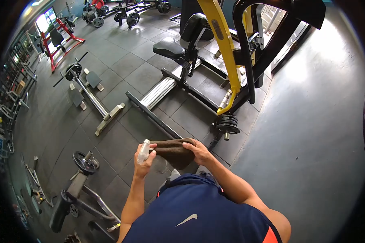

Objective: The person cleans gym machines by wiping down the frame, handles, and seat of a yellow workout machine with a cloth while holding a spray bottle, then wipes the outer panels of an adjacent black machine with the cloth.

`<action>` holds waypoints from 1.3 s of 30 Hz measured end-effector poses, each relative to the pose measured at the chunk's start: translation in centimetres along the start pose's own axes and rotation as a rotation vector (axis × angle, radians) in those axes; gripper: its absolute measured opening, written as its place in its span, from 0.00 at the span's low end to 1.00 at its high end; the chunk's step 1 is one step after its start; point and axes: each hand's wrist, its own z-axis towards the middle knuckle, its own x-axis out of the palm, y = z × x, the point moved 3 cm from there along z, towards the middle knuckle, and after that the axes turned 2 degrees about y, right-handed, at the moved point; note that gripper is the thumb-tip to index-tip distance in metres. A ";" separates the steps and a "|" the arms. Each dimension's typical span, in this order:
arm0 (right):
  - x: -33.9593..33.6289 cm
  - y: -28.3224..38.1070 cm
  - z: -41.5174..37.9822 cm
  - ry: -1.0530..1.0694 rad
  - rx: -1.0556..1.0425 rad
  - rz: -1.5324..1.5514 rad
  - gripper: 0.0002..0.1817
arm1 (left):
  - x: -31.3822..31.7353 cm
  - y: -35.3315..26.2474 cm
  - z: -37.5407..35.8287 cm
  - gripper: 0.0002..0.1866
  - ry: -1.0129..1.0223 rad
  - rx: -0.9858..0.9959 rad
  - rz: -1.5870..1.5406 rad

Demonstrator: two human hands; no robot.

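A spray bottle with a white trigger head [143, 151] is gripped in my left hand [141, 167], its clear body partly hidden behind the fingers. Between both hands stretches a dark brown cloth [173, 151], folded over and hanging down at its lower edge. My right hand [198, 152] pinches the cloth's right end, thumb on top. My left fingertips are right at the cloth's left end. Both hands are in front of my torso, above the tiled floor.
A yellow and black weight machine [223, 48] with a padded seat [169, 47] stands ahead, small plates [227, 123] on its peg. A low steel-framed machine [87, 91] is at left. A padded bench machine [75, 184] stands nearer. A grey wall [308, 133] runs along the right.
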 end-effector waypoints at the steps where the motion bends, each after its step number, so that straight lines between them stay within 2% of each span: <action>1: -0.8 -0.3 0.6 -0.004 0.010 -0.167 0.17 | -0.1 -0.2 0.3 0.15 0.021 0.056 0.015; 2: -1.4 -0.5 0.9 -0.011 0.020 -0.334 0.18 | 0.0 -0.4 0.6 0.15 0.047 0.093 0.071; 3: -0.9 1.3 0.1 -0.217 0.011 -1.023 0.22 | 0.3 -1.2 1.1 0.15 0.076 0.129 0.127; 5: -0.7 0.8 0.0 -0.269 0.124 -0.987 0.27 | 0.7 -2.6 2.2 0.15 0.184 0.233 0.311; 6: -0.7 0.8 0.3 -0.291 0.176 -0.972 0.30 | 1.5 -4.5 2.7 0.16 0.279 0.142 0.338; 7: -0.9 0.9 0.8 -0.308 0.229 -0.962 0.33 | 2.3 -4.9 3.5 0.17 0.369 0.227 0.371; 8: -0.4 0.3 1.3 -0.116 0.299 -0.513 0.36 | 2.9 -5.2 4.1 0.18 0.460 0.301 0.403; 9: 0.3 -0.2 1.6 0.069 0.360 -0.057 0.39 | 3.7 -5.7 4.9 0.19 0.617 0.277 0.583; 10: 1.1 -0.1 2.1 0.247 0.403 0.398 0.43 | 4.7 -6.0 5.3 0.21 0.715 0.245 0.488; 12: 0.8 -1.4 5.3 0.187 0.235 0.614 0.42 | 7.1 -6.9 6.5 0.22 0.950 0.358 0.694; 13: 0.5 -1.1 6.7 0.139 0.234 0.638 0.40 | 8.0 -6.8 7.3 0.25 0.982 0.378 0.870; 16: 0.1 2.2 9.8 -0.066 0.179 0.658 0.38 | 8.2 -6.1 11.1 0.26 0.947 0.441 0.940; 17: 0.0 3.6 10.9 -0.144 0.146 0.657 0.37 | 8.2 -6.2 12.6 0.28 0.958 0.400 0.952; 20: -5.0 5.4 17.8 -0.088 -0.083 0.624 0.39 | 8.5 -5.5 17.7 0.31 0.895 0.421 0.932; 22: -5.8 10.6 20.7 -0.026 -0.102 0.766 0.40 | 8.7 -3.7 22.0 0.32 0.887 0.427 0.852; 24: -8.1 15.5 25.5 0.082 -0.258 0.655 0.39 | 8.6 -1.6 27.0 0.31 0.858 0.473 0.619; 25: -10.1 17.0 28.3 0.045 -0.231 0.640 0.36 | 8.8 -1.3 29.4 0.30 0.846 0.492 0.595; 26: -11.5 19.0 30.8 0.040 -0.270 0.631 0.32 | 8.6 0.6 31.9 0.28 0.774 0.631 0.455; 28: -14.4 22.9 34.4 -0.093 -0.248 0.530 0.28 | 9.1 1.2 36.0 0.24 0.740 0.324 0.296; 30: -15.1 27.2 36.0 -0.097 -0.299 0.456 0.26 | 8.7 1.3 39.2 0.21 0.684 0.507 0.369; 32: -16.3 29.8 38.2 -0.088 -0.299 0.405 0.27 | 7.8 -0.2 41.4 0.20 0.624 0.446 0.302; 33: -16.3 31.3 38.7 -0.088 -0.280 0.374 0.30 | 7.1 0.7 42.9 0.20 0.613 0.490 0.268; 34: -15.9 32.7 39.5 0.042 -0.366 0.345 0.33 | 6.6 0.9 44.0 0.21 0.570 0.510 0.306; 36: -15.9 34.6 41.0 0.021 -0.418 0.334 0.32 | 5.1 2.7 46.3 0.21 0.537 0.542 0.302; 37: -15.7 35.2 41.7 -0.032 -0.477 0.282 0.31 | 4.4 3.2 47.0 0.21 0.491 0.483 0.272; 38: -16.4 35.6 42.9 -0.130 -0.529 0.256 0.29 | 3.6 3.7 47.5 0.20 0.450 0.532 0.293; 39: -15.4 36.0 43.2 -0.104 -0.513 0.267 0.29 | 2.5 4.1 47.9 0.18 0.417 0.574 0.298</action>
